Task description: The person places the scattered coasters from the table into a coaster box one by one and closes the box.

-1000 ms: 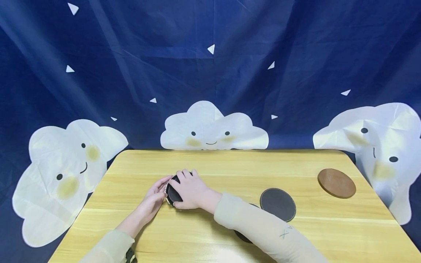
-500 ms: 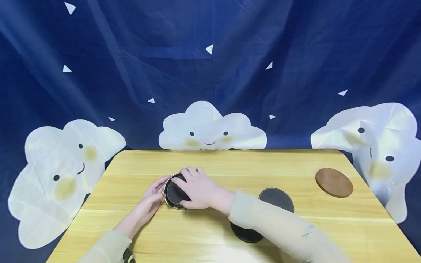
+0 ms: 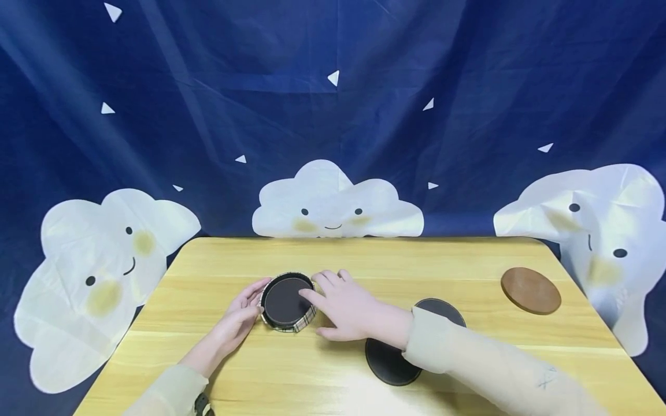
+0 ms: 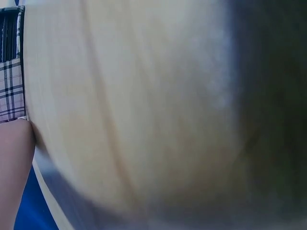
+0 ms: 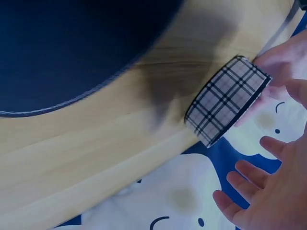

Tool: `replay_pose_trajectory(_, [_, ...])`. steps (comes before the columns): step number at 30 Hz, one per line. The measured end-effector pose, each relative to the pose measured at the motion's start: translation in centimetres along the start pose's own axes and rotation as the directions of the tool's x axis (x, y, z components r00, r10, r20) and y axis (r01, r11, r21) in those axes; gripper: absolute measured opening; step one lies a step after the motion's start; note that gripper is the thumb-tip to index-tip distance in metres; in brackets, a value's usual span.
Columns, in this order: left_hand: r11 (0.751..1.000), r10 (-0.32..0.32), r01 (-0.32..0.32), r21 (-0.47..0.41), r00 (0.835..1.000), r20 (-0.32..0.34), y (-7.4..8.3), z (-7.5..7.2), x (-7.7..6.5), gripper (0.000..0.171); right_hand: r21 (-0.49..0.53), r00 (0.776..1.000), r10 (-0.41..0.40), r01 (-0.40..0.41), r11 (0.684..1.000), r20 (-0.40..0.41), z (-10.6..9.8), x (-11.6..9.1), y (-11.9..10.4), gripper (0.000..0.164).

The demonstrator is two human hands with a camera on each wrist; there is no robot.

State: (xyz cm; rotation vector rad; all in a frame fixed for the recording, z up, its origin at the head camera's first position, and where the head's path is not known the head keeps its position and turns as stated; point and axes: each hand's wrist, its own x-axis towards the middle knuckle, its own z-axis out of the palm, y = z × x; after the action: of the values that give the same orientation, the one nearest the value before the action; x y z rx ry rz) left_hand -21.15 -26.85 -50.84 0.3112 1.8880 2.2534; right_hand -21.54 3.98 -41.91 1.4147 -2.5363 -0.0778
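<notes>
The round plaid holder (image 3: 305,322) sits between both hands' fingers, a black disc (image 3: 287,301) lying inside. Half a second ago the right hand (image 3: 350,309) covered its right side; now those fingers are drawn back, loose and spread, gripping nothing, so the disc shows whole. The left hand (image 3: 236,320) holds the left side as before, thumb and fingers round the wall. From the right wrist, a gap separates right fingertips and holder, which the head view blurs by overlap. Behind the right fingers, a sleeve (image 3: 484,361) partly hides two dark discs (image 3: 390,365); a brown disc (image 3: 531,290) lies well beyond. The left wrist view cuts off holder and hand.
</notes>
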Motion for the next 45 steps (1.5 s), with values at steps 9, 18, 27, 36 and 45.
replay_pose_trajectory(9, [1.0, 0.018, -0.018, -0.013, 1.0, 0.021, 0.0, -0.1, -0.1, 0.076, -0.023, 1.0, -0.018, 0.018, 1.0, 0.011, -0.2, -4.7, 0.4, 0.084])
replay_pose_trajectory(18, [1.0, 0.007, -0.007, -0.017, 1.0, 0.015, 0.2, 0.1, -0.2, 0.077, 0.04, 0.998, 0.032, -0.034, 0.999, 0.056, 0.9, -8.6, 0.8, 0.083])
replay_pose_trajectory(27, [1.0, 0.016, -0.016, -0.019, 1.0, 0.012, 0.3, 0.2, -0.2, 0.076, 0.048, 1.0, 0.017, -0.017, 0.999, 0.009, 1.9, -11.6, 1.3, 0.084])
replay_pose_trajectory(36, [1.0, -0.001, 0.001, -0.005, 1.0, 0.003, 0.1, 0.1, -0.2, 0.078, 0.065, 0.998, 0.017, -0.013, 0.998, -0.059, 3.0, -13.3, 1.1, 0.085])
replay_pose_trajectory(45, [1.0, -0.003, 0.003, 0.001, 1.0, 0.009, 0.2, 0.1, -0.1, 0.077, 0.078, 0.995, 0.024, -0.017, 0.997, -0.093, 3.9, -14.1, 1.0, 0.082])
